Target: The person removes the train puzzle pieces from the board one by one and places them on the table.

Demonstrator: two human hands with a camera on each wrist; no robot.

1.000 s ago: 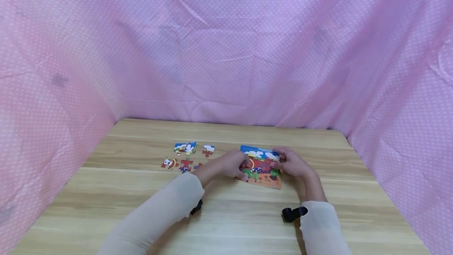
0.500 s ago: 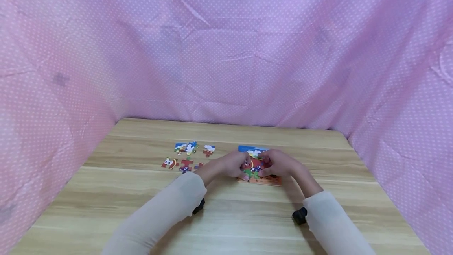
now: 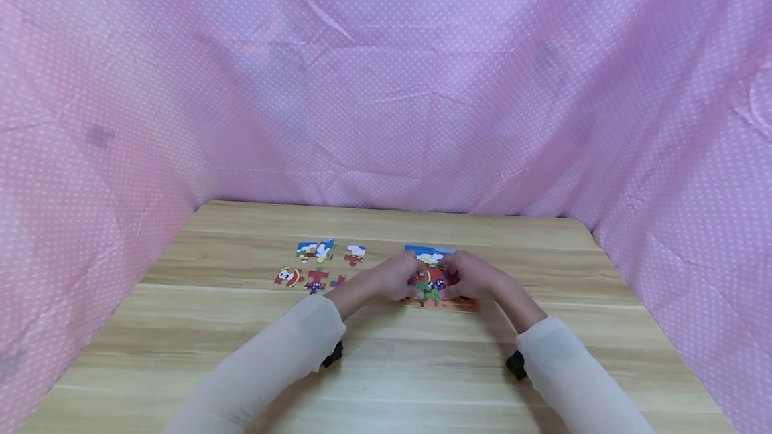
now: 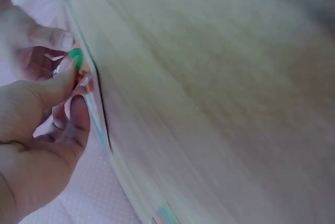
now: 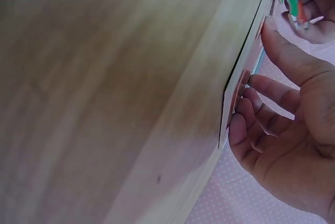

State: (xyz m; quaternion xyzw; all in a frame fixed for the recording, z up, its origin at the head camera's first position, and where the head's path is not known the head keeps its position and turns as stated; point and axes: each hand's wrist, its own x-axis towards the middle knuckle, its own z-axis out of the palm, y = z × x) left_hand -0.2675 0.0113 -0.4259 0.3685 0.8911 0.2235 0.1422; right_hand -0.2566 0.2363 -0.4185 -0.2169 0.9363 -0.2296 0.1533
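Observation:
My left hand [image 3: 397, 278] pinches a green-and-orange jigsaw piece [image 5: 289, 1] between thumb and fingers, just over a picture jigsaw puzzle [image 3: 429, 248]. This puzzle lies flat, with blue sky, clouds, a red middle and an orange bottom strip. On its right part rests my right hand [image 3: 476, 275], thumb out and fingers loosely bent, touching the surface. Both hands nearly meet over the puzzle and cover much of it. In the right wrist view, the right fingertips touch a reddish part [image 5: 239, 89] of the puzzle.
To the left lie several loose jigsaw pieces: a white-faced piece [image 3: 288, 276], a red piece [image 3: 316, 278], a cloud piece [image 3: 356, 254] and blue-and-white ones [image 3: 324, 249]. The wooden table [image 3: 386, 380] is backed by a pink dotted cloth [image 3: 386, 119].
My right hand has moved left across the puzzle, from its right edge toward the left hand, and its forearm has swung outward. My left hand stays almost in place.

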